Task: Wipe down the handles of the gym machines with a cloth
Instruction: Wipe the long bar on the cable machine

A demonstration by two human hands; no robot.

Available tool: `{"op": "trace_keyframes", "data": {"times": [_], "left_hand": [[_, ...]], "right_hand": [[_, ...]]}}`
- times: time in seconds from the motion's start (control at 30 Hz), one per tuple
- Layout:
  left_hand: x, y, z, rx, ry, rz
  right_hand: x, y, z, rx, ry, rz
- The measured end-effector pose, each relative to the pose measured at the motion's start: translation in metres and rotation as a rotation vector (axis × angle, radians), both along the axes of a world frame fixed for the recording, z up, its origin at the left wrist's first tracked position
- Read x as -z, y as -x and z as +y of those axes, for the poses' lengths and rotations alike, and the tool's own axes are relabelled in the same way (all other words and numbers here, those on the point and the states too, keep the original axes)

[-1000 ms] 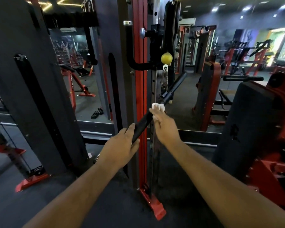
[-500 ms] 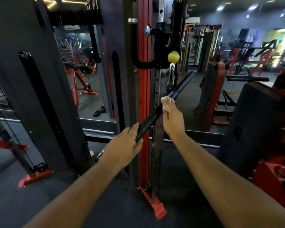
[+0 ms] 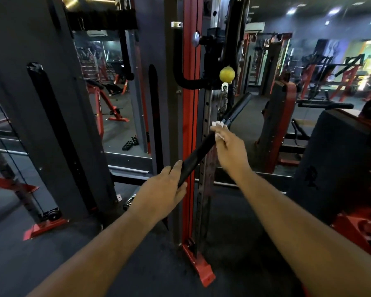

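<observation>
Left hand (image 3: 162, 190) grips bar (image 3: 198, 150) end; right hand (image 3: 228, 146) presses cloth (image 3: 217, 124) on bar.

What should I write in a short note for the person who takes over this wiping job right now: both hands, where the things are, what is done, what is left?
Left hand: grips the lower end of the black bar handle and steadies it.
Right hand: holds the white cloth against the bar, near the middle joint, below the cable clip.
The bar hangs tilted from the cable under the yellow ball, in front of the red upright.
Done: cannot tell how much of the bar is already wiped.
Left: probably the upper grip beyond the cloth, the end under the left hand, then the handles of the other machines.
</observation>
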State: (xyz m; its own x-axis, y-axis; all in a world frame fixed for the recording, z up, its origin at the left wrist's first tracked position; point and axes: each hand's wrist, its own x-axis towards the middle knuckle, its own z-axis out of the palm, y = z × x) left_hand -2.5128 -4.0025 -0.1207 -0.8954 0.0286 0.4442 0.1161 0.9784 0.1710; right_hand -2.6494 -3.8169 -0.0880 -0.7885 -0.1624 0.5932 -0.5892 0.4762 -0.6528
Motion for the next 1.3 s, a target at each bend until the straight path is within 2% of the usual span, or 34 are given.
{"op": "trace_keyframes", "data": {"times": [0.1,0.23,0.37,0.47,0.6,0.67,0.73,0.9,0.97,1.07,1.17,1.3], "left_hand": [[0.000,-0.001,0.001,0.006,-0.015,-0.005],[0.000,0.001,0.003,0.004,-0.042,0.010],[0.002,0.001,-0.001,-0.003,-0.049,-0.001],[0.000,0.000,0.001,-0.011,-0.057,-0.016],[-0.001,-0.003,0.008,0.001,-0.081,-0.019],[0.000,-0.004,0.010,0.001,-0.088,-0.014],[0.001,-0.003,0.010,0.007,-0.090,-0.009],[-0.001,-0.001,0.012,0.024,-0.070,-0.002],[0.000,-0.003,0.014,0.038,-0.057,-0.003],[0.000,-0.002,0.016,0.046,-0.070,0.000],[0.001,-0.001,0.017,0.035,-0.071,0.003],[0.006,-0.003,0.016,0.036,-0.074,0.005]], "right_hand": [[-0.005,0.021,0.001,0.011,-0.277,0.000],[0.017,-0.020,-0.011,0.013,-0.218,0.052],[0.032,-0.058,-0.014,-0.236,-0.191,0.093],[0.014,-0.028,-0.008,-0.116,-0.231,0.157],[0.002,0.020,0.006,-0.041,-0.437,0.121],[0.016,0.020,0.012,-0.012,-0.382,0.113],[0.036,0.005,0.014,0.025,-0.214,0.071],[0.075,-0.015,0.022,0.018,0.156,-0.300],[0.063,-0.017,0.026,0.111,0.270,-0.161],[0.030,-0.008,0.021,0.077,0.129,0.102],[0.018,-0.005,-0.001,0.009,-0.034,0.029],[0.047,-0.039,-0.012,-0.014,-0.053,0.057]]}}
